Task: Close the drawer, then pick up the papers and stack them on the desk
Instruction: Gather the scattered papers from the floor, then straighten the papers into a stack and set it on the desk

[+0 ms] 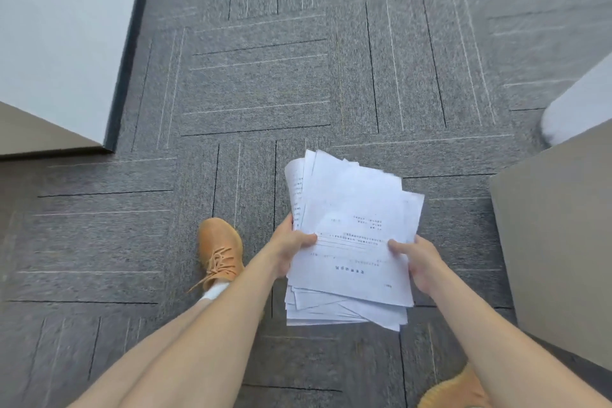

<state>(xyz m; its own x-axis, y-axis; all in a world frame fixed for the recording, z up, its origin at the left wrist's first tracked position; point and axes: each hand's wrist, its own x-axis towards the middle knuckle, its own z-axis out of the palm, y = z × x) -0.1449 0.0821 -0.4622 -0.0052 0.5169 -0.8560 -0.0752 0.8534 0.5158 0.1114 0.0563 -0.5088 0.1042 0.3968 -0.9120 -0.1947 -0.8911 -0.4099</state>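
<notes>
Shoe [455, 391], orange: seen at the near right edge. Papers [351, 238], white, printed, loosely fanned: held above the carpet [258, 83] between both hands. Left hand [291, 247]: closed on the stack's left edge, thumb on top. Right hand [419, 263]: closed on the right edge. Second orange shoe [219, 253]: planted left of the papers. Beige surfaces [559, 242] are seen right and far left.

White printed papers [354, 225], orange shoe [220, 250], grey line-patterned carpet [265, 76].
</notes>
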